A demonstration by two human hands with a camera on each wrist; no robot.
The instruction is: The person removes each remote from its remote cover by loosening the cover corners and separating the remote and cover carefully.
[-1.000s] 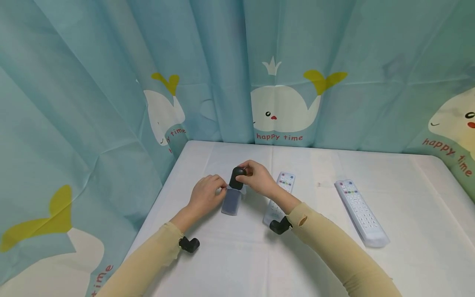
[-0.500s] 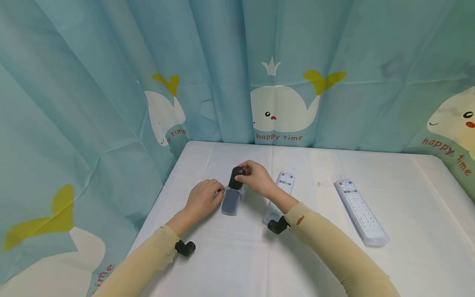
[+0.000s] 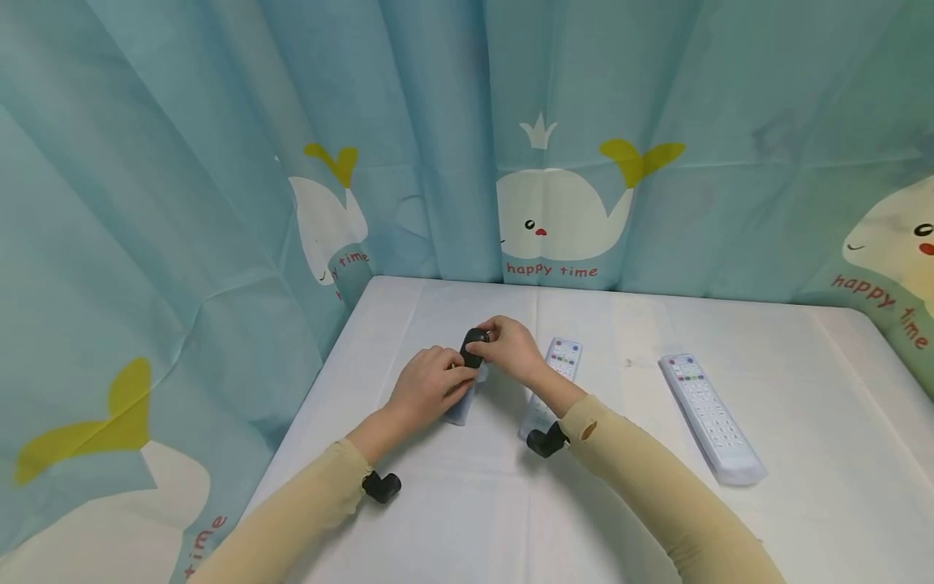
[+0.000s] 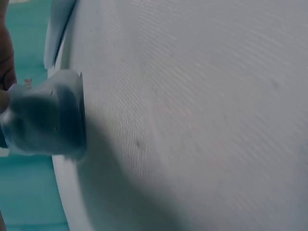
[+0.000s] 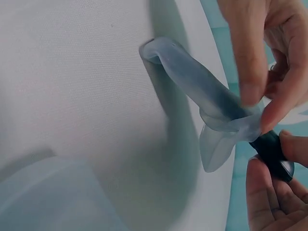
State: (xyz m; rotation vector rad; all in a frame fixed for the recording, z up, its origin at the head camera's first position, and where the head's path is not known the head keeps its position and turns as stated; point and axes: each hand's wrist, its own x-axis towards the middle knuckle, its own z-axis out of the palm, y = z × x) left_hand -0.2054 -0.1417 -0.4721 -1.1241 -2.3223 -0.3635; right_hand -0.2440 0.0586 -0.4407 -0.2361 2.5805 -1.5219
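A left hand [image 3: 430, 381] reaches across the mouth of a translucent sleeve [image 3: 458, 412], having shifted in the last half second from its left edge to cover much of its front. In the right wrist view its finger and thumb are bent near the crumpled lip, a fingertip touching it; whether they grip cannot be told. The right hand [image 3: 511, 349], nearly unmoved, pinches the bare upper end of a black device [image 5: 273, 154] between thumb and fingers, the rest showing darkly through the sleeve. The pair stands tilted above the table [image 3: 606, 503], left of a nearby white remote [image 3: 563, 361] partly under the right wrist; another remote [image 3: 711, 422] lies farther right. The shift appears to bring the left fingers to where sleeve and device meet, with the covering, by its look, only partly done.
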